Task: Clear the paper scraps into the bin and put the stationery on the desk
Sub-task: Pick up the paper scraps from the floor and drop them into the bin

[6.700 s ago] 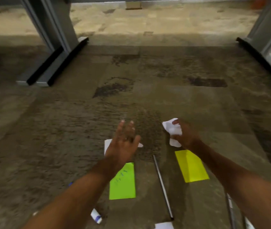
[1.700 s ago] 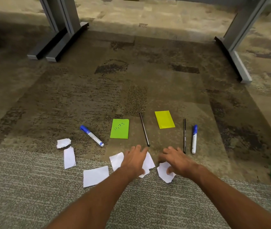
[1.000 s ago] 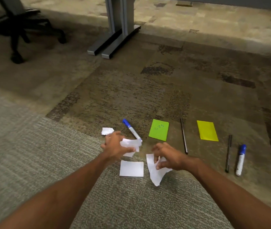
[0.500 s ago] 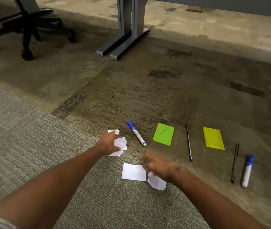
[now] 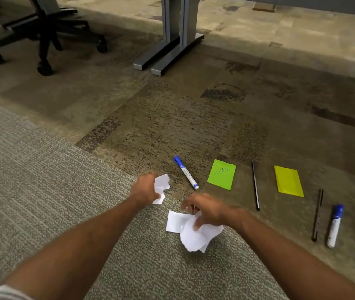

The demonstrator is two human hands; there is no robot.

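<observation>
My left hand (image 5: 145, 190) is shut on a bunch of white paper scraps (image 5: 161, 186) just above the carpet. My right hand (image 5: 207, 212) grips crumpled white scraps (image 5: 196, 237) that hang below it, over a flat white scrap (image 5: 174, 220) lying on the carpet. On the floor beyond lie a blue-capped marker (image 5: 185, 172), a green sticky note (image 5: 222, 174), a thin black pen (image 5: 255, 185), a yellow sticky note (image 5: 288, 184), another black pen (image 5: 317, 214) and a second blue marker (image 5: 334, 225).
Grey desk feet (image 5: 163, 55) stand on the floor ahead. A black office chair base (image 5: 44, 33) on castors is at the far left. The carpet changes from a lighter grey patch near me to a brown patterned patch under the stationery. No bin is in view.
My left hand has gathered the small scrap near the marker into its bunch. My right hand has lifted its scraps slightly beside the flat scrap.
</observation>
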